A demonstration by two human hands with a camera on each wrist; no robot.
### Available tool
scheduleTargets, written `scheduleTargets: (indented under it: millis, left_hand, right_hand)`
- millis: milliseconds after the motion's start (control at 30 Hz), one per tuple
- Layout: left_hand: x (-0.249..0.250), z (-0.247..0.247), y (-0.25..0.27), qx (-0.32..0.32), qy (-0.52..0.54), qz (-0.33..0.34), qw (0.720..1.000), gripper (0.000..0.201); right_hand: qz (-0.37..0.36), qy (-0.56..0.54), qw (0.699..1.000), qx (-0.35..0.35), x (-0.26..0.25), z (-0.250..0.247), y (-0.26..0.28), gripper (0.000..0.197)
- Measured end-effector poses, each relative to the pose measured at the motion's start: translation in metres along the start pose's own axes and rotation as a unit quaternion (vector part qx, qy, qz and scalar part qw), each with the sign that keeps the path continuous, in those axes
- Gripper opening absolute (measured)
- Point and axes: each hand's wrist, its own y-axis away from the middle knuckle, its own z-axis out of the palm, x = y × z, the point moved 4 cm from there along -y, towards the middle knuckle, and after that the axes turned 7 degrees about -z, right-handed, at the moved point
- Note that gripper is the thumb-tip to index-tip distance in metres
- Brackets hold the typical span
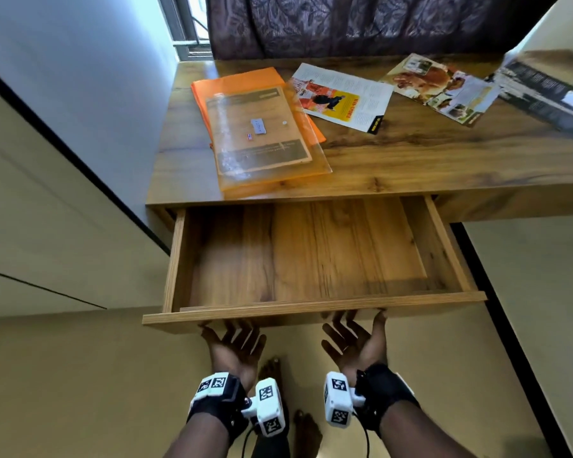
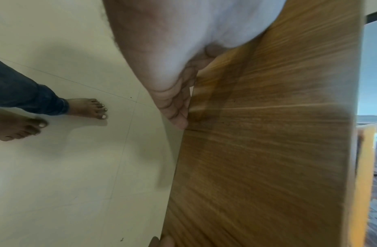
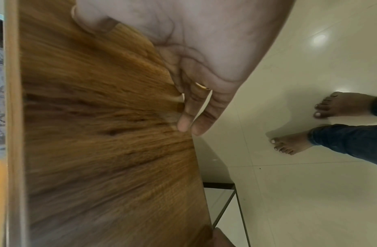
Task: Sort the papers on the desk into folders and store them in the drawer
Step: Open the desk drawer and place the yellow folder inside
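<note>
The wooden drawer [image 1: 311, 310] stands pulled out under the desk [image 1: 444, 160], with nothing inside. My left hand [image 1: 234, 345] and right hand [image 1: 356, 342] are palm up below its front panel, fingertips touching the panel's lower edge. In the wrist views the left fingers [image 2: 177, 103] and the right fingers [image 3: 193, 108] lie fairly straight along the panel [image 2: 267, 150] [image 3: 109, 150]. An orange folder [image 1: 242, 84] lies on the desk under a clear one [image 1: 265, 143] that holds a sheet. Loose pages lie further right: one with a yellow block [image 1: 341, 97], a food page [image 1: 440, 87], and a dark blurred sheet [image 1: 543, 94].
A white wall [image 1: 80, 94] borders the desk's left side and a dark curtain [image 1: 361, 24] hangs behind it. My bare feet [image 2: 88, 108] [image 3: 341, 105] stand on the pale tiled floor in front of the drawer.
</note>
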Motion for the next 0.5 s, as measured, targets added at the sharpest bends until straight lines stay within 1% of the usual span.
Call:
scheduleTargets:
  millis: [67,100,133,167,200,233,267,333,367,433,500]
  left_hand:
    - [-0.003,-0.004,0.015,0.008,-0.011,-0.010,1.000,0.076]
    - [-0.004,-0.006,0.021,0.013,-0.033,-0.017,0.999,0.078]
    - [-0.006,-0.008,0.027,0.019,-0.069,-0.024,0.997,0.075]
    - [-0.008,-0.006,0.037,0.024,-0.120,-0.025,0.992,0.067]
    - [-0.010,-0.003,0.047,0.024,-0.190,-0.023,0.981,0.055]
    - [-0.012,0.002,0.056,0.019,-0.263,-0.021,0.964,0.045]
    - [-0.013,0.007,0.065,0.008,-0.330,-0.019,0.944,0.038]
    - [-0.017,0.023,0.080,-0.036,-0.415,-0.029,0.909,0.028]
    - [-0.017,0.033,0.087,-0.064,-0.445,-0.031,0.893,0.024]
    - [-0.014,0.057,0.100,-0.103,-0.495,-0.014,0.863,0.026]
    - [-0.008,0.083,0.108,-0.133,-0.519,0.019,0.844,0.029]
  right_hand:
    - [-0.011,0.005,1.000,0.000,0.000,-0.004,0.012,0.090]
    - [-0.023,0.011,1.000,0.004,-0.001,-0.007,0.017,0.085]
    - [-0.043,0.021,0.999,0.016,-0.003,-0.010,0.021,0.080]
    - [-0.070,0.032,0.996,0.033,-0.007,-0.013,0.027,0.073]
    - [-0.100,0.041,0.993,0.051,-0.013,-0.015,0.032,0.066]
    - [-0.129,0.046,0.989,0.062,-0.020,-0.016,0.038,0.059]
    - [-0.155,0.049,0.985,0.063,-0.027,-0.014,0.043,0.054]
    - [-0.196,0.057,0.978,0.046,-0.038,-0.007,0.049,0.048]
    - [-0.215,0.063,0.974,0.030,-0.043,-0.001,0.051,0.045]
    - [-0.244,0.079,0.967,-0.003,-0.054,0.016,0.055,0.037]
    - [-0.258,0.098,0.961,-0.028,-0.062,0.035,0.059,0.033]
